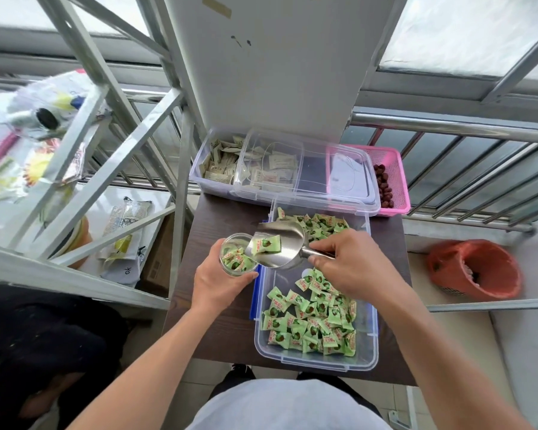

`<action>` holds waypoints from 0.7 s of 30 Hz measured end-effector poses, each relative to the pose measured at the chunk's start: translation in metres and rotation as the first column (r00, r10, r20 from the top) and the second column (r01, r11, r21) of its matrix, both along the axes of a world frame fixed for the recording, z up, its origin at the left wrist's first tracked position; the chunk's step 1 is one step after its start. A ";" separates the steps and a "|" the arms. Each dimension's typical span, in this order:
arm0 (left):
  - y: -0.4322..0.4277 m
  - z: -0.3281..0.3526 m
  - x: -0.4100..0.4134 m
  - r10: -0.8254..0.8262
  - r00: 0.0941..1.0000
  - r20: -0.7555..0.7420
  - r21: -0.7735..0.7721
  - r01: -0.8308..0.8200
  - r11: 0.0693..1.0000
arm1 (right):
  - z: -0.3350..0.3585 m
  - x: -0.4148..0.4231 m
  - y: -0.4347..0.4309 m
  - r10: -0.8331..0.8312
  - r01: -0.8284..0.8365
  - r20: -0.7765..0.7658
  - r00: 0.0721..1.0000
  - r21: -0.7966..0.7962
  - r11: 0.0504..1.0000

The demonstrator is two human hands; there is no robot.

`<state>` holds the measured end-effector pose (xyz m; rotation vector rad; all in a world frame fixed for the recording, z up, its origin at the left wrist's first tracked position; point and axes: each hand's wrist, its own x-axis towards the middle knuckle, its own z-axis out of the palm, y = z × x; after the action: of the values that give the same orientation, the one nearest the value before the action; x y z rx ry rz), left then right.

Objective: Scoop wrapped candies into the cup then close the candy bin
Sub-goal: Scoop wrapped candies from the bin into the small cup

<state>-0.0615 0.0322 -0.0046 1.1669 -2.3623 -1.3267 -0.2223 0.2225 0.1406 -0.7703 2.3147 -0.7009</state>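
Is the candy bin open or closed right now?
Open. The candy bin has no lid on it; its green wrapped candies lie exposed.

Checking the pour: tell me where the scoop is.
Centre of head view: right hand holds the metal scoop over the candy bin, tipped into the cup in the left hand.

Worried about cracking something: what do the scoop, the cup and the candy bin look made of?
The scoop: brushed metal, likely steel, dull grey sheen. The cup: clear, glass or hard plastic, candies show through. The candy bin: clear plastic, thin moulded walls.
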 end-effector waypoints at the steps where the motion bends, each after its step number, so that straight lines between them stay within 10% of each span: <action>1: 0.000 0.001 0.001 -0.004 1.000 -0.005 -0.006 0.004 1.000 | 0.005 0.001 -0.006 0.022 -0.022 -0.025 0.999 0.022 1.000; 21: 0.000 -0.002 -0.003 0.052 0.996 0.069 -0.194 -0.038 0.980 | -0.014 -0.031 0.018 -0.210 0.196 0.051 0.976 0.195 0.961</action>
<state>-0.0642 0.0324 -0.0068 1.2225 -2.4349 -1.0309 -0.2534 0.2403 0.1262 -0.4193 2.3740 -0.5750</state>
